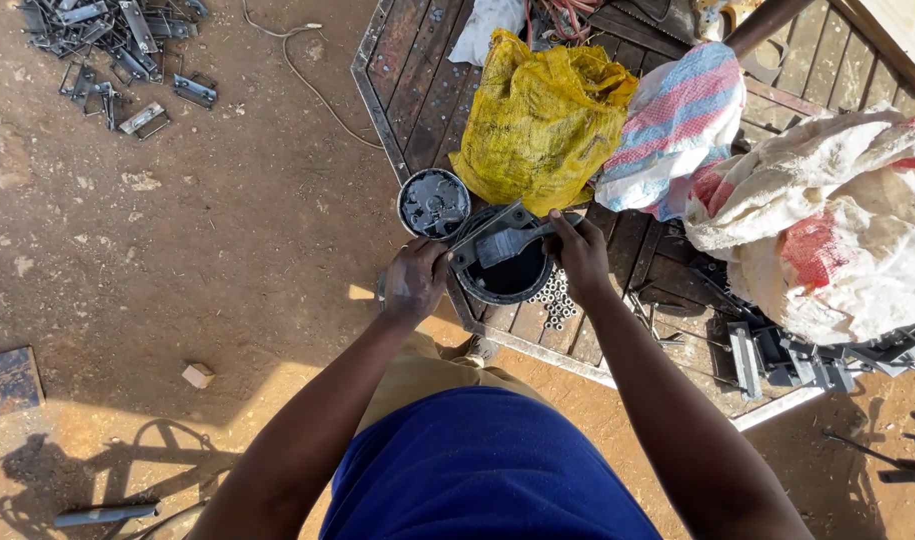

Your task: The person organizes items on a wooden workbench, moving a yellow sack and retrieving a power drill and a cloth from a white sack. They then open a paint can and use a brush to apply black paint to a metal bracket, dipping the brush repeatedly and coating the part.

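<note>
Slipping is the main risk: grey metal bracket (499, 240) lies across rim of black round tub (510, 275) at edge of rusty metal table (417, 80), so a jolt could drop it in or scatter small silver nuts (554, 298) just beside. Bracket: flat, angular, dull grey, tilted; L hand (414, 280) closed on its near end, R hand (580, 250) gripping far end. Adj.: round tin (434, 203) touching tub, yellow mesh sack (542, 120) behind, striped woven bag (677, 125) to R, more brackets heaped on dirt (117, 40).

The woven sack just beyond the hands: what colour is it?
Yellow; the sack shows best in the head view.
</note>
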